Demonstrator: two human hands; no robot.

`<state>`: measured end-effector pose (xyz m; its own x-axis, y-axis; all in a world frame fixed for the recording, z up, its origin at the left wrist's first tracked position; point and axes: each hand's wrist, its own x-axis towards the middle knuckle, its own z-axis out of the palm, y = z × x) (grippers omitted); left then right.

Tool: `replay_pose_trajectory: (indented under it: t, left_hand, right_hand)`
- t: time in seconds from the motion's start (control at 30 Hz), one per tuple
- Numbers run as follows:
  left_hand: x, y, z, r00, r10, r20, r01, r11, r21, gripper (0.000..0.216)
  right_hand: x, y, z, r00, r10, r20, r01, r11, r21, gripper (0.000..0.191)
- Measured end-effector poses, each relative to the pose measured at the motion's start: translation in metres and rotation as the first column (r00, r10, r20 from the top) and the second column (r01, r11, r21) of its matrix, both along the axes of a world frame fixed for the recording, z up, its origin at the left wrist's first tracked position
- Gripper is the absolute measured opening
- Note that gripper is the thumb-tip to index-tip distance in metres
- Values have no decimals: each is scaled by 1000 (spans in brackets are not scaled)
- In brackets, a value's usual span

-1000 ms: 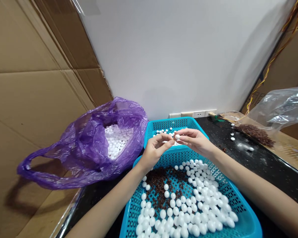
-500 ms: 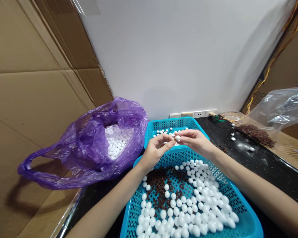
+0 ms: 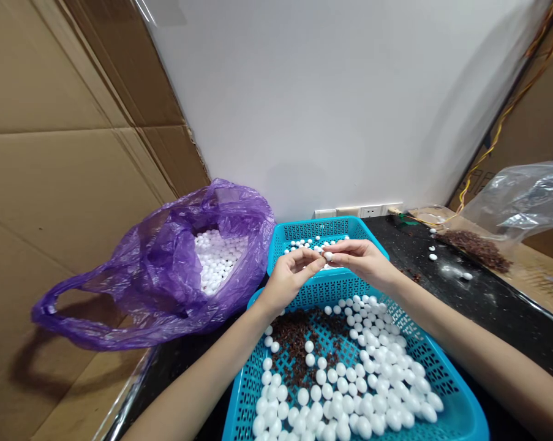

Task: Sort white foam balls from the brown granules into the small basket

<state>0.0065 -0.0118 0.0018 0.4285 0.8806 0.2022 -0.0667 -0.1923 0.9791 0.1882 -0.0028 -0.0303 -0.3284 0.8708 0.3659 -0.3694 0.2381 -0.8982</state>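
My left hand (image 3: 289,274) and my right hand (image 3: 361,260) meet fingertip to fingertip above the rim between two blue baskets. Both pinch one small white ball (image 3: 328,255) between them. Below my arms the near blue basket (image 3: 446,392) holds several white balls and a patch of dark brown bits (image 3: 299,334). The far blue basket (image 3: 304,231) behind my hands holds a few white balls.
A purple plastic bag (image 3: 161,275) full of white balls lies open at the left. A clear plastic bag (image 3: 524,196) and a heap of brown bits (image 3: 476,246) sit at the right on the black tabletop (image 3: 482,300), with loose white balls. Cardboard sheets line the left side.
Both hands stay pinched on the white ball; the fingers have shifted only slightly. Nothing else has moved.
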Motion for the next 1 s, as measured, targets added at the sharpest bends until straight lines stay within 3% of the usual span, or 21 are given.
replay_pose_trajectory:
  t: [0.6, 1.0]
  left_hand:
    - [2, 1, 0, 998, 55, 26, -53, 997, -64, 20]
    - [3, 3, 0, 997, 23, 68, -23, 1000, -3, 16]
  right_hand:
    - [-2, -4, 3, 998, 39, -43, -41, 998, -49, 13]
    - [-3, -6, 9, 997, 44, -70, -49, 995, -81, 13]
